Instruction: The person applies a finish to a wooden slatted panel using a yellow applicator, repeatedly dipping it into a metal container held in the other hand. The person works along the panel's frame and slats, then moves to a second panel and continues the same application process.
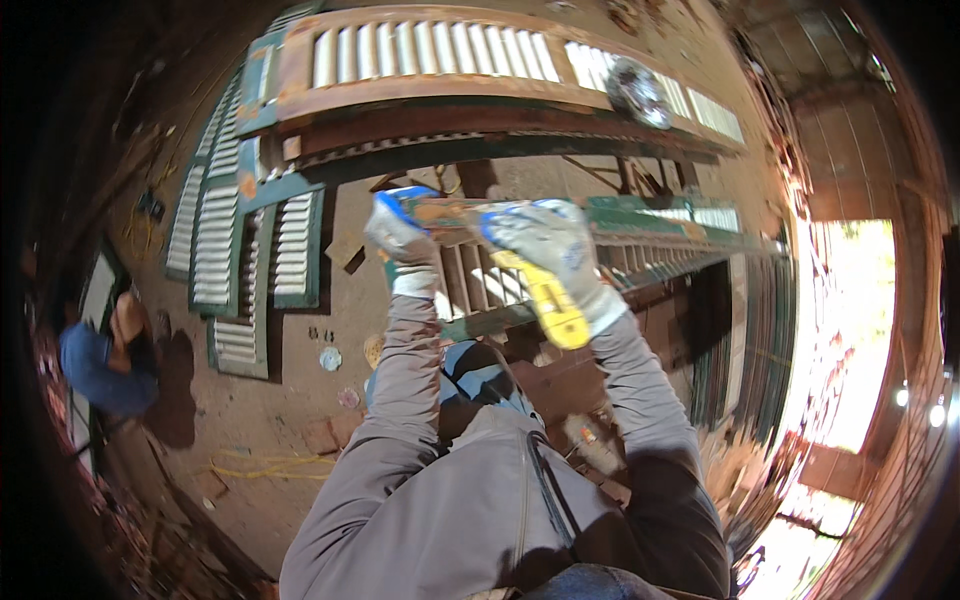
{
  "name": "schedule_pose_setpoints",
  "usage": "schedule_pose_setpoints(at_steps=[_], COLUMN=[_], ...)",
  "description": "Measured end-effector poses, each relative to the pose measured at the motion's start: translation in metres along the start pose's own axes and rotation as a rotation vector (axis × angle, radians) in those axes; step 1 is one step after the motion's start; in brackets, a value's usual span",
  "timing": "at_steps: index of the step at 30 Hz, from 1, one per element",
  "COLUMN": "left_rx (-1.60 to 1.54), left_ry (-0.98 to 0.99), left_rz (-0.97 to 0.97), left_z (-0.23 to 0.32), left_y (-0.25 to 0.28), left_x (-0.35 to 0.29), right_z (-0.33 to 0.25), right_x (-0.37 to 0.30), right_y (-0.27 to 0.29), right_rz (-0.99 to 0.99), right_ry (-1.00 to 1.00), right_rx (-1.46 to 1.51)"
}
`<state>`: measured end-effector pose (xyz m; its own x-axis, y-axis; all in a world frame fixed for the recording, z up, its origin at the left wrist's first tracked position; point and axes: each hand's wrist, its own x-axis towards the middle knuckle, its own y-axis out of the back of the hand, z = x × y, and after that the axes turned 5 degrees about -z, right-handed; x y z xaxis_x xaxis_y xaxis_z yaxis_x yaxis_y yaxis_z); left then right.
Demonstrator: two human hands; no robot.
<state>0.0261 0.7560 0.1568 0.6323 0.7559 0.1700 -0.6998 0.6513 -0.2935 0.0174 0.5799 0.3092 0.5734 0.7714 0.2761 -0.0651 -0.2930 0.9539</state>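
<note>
A louvred wooden shutter [650,232], green with scraped brown patches, lies across in front of me. Gloved in white and blue, my left hand [402,232] is closed around the shutter's left end. My right hand [548,240], in a matching glove, grips a yellow-handled tool [545,300] over the shutter's upper edge. Its handle sticks out below my palm toward the wrist. The working end is hidden by my fingers, so its exact kind does not show.
Beyond lies a larger stack of louvred shutters [430,90] with a shiny round object [637,92] on it. More shutters [215,240] lean at left. A crouching person in blue [105,365] is farther left. Yellow cord [270,467] crosses the floor. Stacked panels [745,340] stand at right.
</note>
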Motion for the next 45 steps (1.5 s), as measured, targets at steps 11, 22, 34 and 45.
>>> schedule_pose_setpoints(at_steps=[11, 22, 34, 45], left_rx=[-0.216, -0.035, -0.057, -0.072], left_ry=[0.114, 0.027, 0.073, 0.138], left_rz=[0.018, -0.028, 0.011, 0.093], left_z=[-0.015, -0.016, -0.039, -0.034], left_y=[0.013, 0.013, 0.02, 0.028], left_x=[0.018, 0.03, 0.037, 0.047], right_z=[-0.058, -0.083, 0.092, 0.265], right_x=[-0.133, -0.27, -0.374, -0.444], right_y=[-0.002, -0.044, 0.002, 0.039], right_rz=[0.2, 0.94, 1.261, 1.213], right_ry=[-0.54, -1.128, -1.265, -1.332], right_rx=[0.329, 1.119, 1.143, 1.063])
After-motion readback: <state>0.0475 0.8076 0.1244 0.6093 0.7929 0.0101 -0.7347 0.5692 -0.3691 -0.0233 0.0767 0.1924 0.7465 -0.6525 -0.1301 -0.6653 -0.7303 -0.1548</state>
